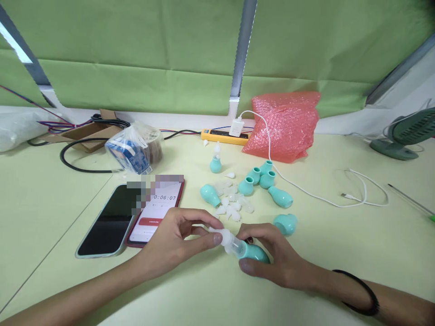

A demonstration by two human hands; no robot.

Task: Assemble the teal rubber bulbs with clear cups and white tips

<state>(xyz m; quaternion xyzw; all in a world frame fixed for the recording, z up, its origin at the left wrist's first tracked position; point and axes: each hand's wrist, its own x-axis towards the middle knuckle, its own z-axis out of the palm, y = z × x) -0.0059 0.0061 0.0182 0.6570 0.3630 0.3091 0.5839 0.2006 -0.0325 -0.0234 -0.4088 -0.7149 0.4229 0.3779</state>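
Note:
My right hand (272, 256) is closed round a teal squeeze bulb (255, 252) fitted with a clear tube (237, 246). At the tube's far end, a white translucent nozzle tip (222, 234) is pinched between the thumb and forefinger of my left hand (185, 233). Bulb, tube and tip form one line, tilted low above the table. Just beyond lie several loose translucent tips and tubes (234, 199). A loose teal bulb (210, 194) lies left of them, and several more bulbs (246, 185) are to the right. One assembled bulb with a tip (215, 164) stands upright farther back.
Two phones, a dark one (107, 222) and one showing a timer (158, 208), lie at left. Behind are a bagged blue box (127, 151), a yellow power strip (220, 136) and a red bubble-wrap bag (285, 127). A white cable (306, 194), a screwdriver (413, 202) and a fan (408, 131) are at right.

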